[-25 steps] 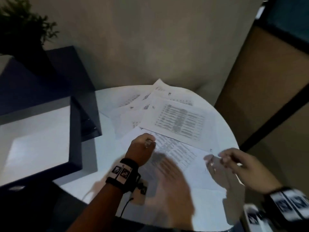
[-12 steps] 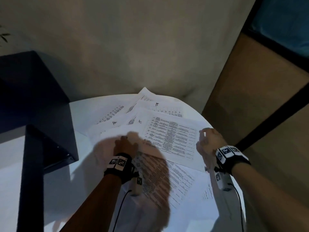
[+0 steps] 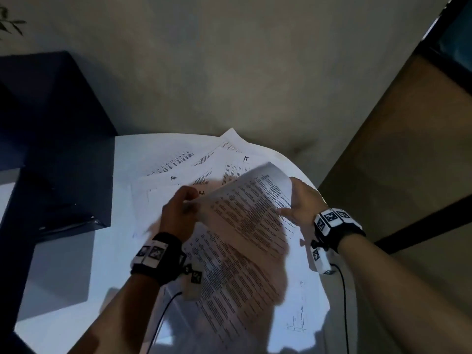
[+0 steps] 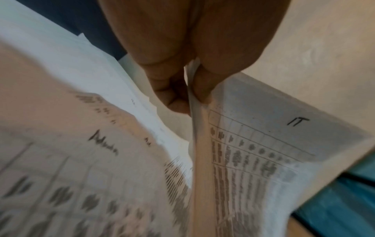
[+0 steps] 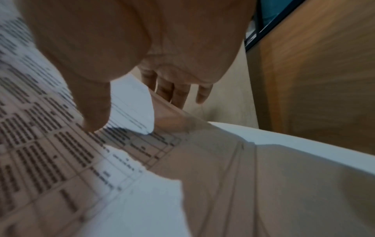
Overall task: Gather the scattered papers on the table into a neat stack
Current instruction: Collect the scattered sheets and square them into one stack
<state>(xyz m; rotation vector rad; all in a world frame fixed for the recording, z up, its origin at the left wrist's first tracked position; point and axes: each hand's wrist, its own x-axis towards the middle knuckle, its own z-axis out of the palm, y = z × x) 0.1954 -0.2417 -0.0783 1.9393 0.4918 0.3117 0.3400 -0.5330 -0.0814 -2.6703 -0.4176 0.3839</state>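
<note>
White sheet (image 3: 250, 200) pinched between left hand (image 3: 178, 215) and right hand (image 3: 301, 203).

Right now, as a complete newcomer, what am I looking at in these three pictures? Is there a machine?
No machine: a person's two bare hands, with a camera strapped to each wrist and one on the head. The wide picture is from the head; the two close ones look along each hand. Printed papers lie scattered on a white table. The left hand pinches one sheet by its edge, and the right hand holds its other side, raised above the pile.
</note>
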